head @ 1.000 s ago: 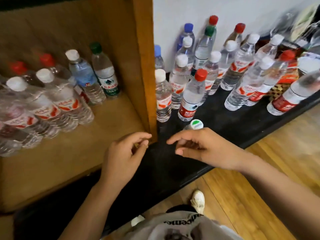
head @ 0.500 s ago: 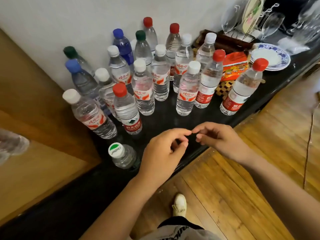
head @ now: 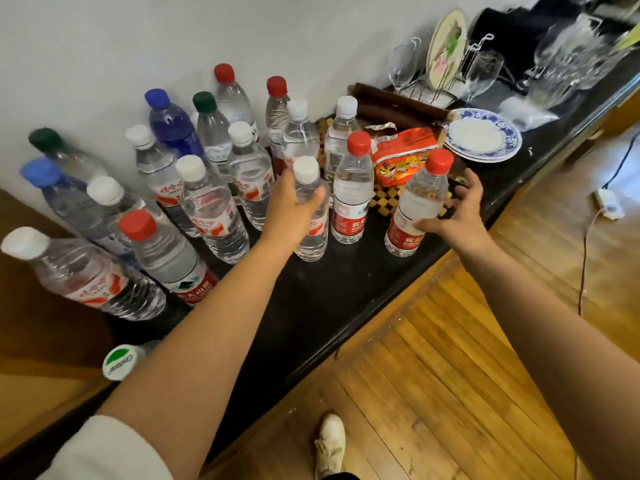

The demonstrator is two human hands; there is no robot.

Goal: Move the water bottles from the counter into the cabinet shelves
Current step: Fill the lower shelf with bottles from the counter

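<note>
The left hand (head: 291, 206) clamped a white-capped bottle (head: 310, 209); the right hand (head: 457, 216) curled around a red-capped bottle (head: 417, 209). Both stood on the counter (head: 329, 296), where most bottles remained unshelved.

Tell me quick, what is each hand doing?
Left hand: gripping a white-capped bottle.
Right hand: closing around a red-capped bottle, fingers behind, thumb in front.
</note>
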